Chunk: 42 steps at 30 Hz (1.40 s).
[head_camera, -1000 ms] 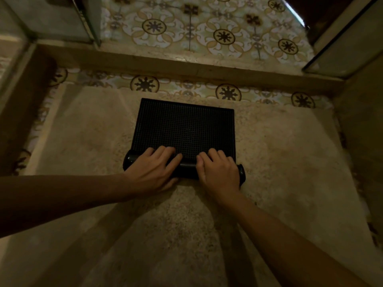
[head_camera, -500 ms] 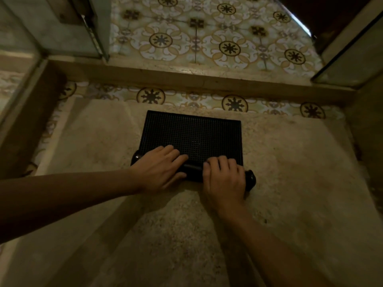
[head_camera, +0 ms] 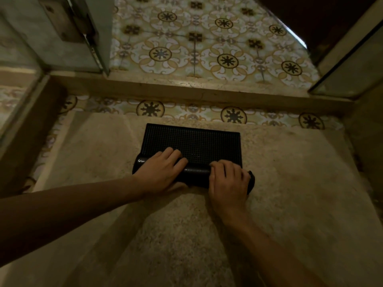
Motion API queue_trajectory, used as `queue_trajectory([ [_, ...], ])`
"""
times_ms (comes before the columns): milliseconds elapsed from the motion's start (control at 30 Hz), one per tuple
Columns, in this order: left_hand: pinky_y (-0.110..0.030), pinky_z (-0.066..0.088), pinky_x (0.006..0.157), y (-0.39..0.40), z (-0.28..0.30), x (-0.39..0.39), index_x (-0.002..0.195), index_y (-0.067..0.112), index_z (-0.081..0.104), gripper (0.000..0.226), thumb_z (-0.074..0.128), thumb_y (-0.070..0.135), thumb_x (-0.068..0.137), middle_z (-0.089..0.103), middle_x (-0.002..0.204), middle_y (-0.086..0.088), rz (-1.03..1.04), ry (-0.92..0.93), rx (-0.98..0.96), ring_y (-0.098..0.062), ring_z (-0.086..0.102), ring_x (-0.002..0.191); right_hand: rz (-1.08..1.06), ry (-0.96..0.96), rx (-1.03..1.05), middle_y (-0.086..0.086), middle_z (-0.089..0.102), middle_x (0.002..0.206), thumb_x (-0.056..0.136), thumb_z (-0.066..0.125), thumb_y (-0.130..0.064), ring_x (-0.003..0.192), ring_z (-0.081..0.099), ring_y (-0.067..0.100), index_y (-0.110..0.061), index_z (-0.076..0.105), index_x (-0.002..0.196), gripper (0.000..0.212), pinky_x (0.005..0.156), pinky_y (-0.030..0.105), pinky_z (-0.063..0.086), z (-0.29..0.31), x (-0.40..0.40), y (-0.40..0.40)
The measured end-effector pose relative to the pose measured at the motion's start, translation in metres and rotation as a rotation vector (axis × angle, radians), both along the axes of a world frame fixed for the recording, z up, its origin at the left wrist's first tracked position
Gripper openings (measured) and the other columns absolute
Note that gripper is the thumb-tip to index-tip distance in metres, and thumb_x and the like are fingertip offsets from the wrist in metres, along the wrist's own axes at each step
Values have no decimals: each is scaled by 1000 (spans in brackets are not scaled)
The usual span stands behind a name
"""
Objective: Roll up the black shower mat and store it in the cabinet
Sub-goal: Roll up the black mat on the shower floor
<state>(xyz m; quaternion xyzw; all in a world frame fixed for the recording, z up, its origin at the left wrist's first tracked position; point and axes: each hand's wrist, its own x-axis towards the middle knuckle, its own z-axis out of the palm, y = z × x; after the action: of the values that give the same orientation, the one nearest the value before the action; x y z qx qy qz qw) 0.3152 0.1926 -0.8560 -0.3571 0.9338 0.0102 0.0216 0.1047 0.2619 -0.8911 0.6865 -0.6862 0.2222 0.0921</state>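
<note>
— Where is the mat lying, relative to you?

— The black shower mat (head_camera: pixel 192 143) sits on the speckled stone shower floor (head_camera: pixel 290 183), straight ahead of me. Its near part is wound into a roll (head_camera: pixel 196 175); the flat remainder stretches away from me toward the raised curb (head_camera: pixel 186 92) and the patterned tile strip (head_camera: pixel 186 110).

— And the roll's long axis?

— It runs left to right, across my reach, slightly skewed so the right end sits nearer me than the left. So I judge the coming push should go straight away from me, toward the far edge.

— What are your hands doing?

— My left hand (head_camera: pixel 160 172) lies palm down over the left part of the roll, fingers spread forward onto the flat grid. My right hand (head_camera: pixel 229 179) is draped over the right part, fingers curled over the top. Neither is closed around it; both press on it from above. The light is dim, so I can't say for sure whether my thumbs tuck underneath.

— Which hand is nearer the work?

— Both touch it, evenly placed, with bare roll showing between them. The right sits a little closer to my body.

— The cabinet?

— I can't pick one out here.
</note>
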Motion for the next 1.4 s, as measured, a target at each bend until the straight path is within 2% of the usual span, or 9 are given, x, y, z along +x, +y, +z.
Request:
queue_trajectory([
  [100,-39,51,76,-9,-1,0,122,9,53,74,30,72,91,53,109,-10,-10,55,26,-24,47,94,-16,-24,15,5,63,113,103,36,-32,105,54,23,-18,62,115,31,93,41,36,-4,0,1],
  [267,-31,46,61,-12,-1,0,121,13,50,68,35,72,91,51,105,-8,27,158,19,-21,46,87,28,32,91,2,63,87,102,37,-41,79,52,26,-18,64,91,37,70,40,38,12,-5,-38],
  [433,-42,46,73,-10,-3,-8,129,11,50,66,31,63,93,52,113,-15,116,74,-108,-30,49,93,23,-21,208,-1,63,78,100,38,-41,75,55,24,-19,67,79,42,63,38,40,23,-7,-62],
  [667,-41,50,64,-20,-7,-10,136,12,48,70,49,64,89,56,111,-20,9,-3,-175,-33,54,92,61,-119,243,2,51,95,101,44,-45,86,50,19,-18,71,95,39,64,37,44,31,-13,-77],
  [833,-29,44,53,-59,1,-8,131,21,44,67,23,72,93,55,109,-9,18,94,-21,-22,53,93,57,-13,5,7,62,102,102,41,-33,93,52,26,-15,63,106,29,82,42,38,17,-6,-70],
  [933,-30,45,64,-69,-6,-10,126,23,47,66,24,75,92,55,109,-6,26,143,6,-20,49,99,51,-18,-29,8,65,113,101,41,-33,105,51,26,-15,64,114,32,92,42,37,-1,-3,-61],
  [1033,-34,48,79,-77,-6,-11,124,23,54,70,25,77,91,51,113,-7,54,180,-6,-19,46,101,13,7,2,6,65,101,101,38,-35,93,53,26,-16,64,103,32,83,42,39,3,-2,-79],
  [1200,-39,50,80,-85,-1,-21,130,17,46,57,27,60,97,53,120,-11,127,233,-65,-26,52,103,-45,-5,183,1,67,83,98,36,-40,78,54,22,-18,71,88,43,72,39,42,23,-2,-129],
  [1400,-46,42,95,-89,-7,-22,139,11,39,85,53,69,79,50,132,-12,60,17,-147,-30,47,114,45,-87,285,-5,51,89,98,35,-57,84,49,13,-27,69,97,45,69,34,41,27,-13,-156],
])
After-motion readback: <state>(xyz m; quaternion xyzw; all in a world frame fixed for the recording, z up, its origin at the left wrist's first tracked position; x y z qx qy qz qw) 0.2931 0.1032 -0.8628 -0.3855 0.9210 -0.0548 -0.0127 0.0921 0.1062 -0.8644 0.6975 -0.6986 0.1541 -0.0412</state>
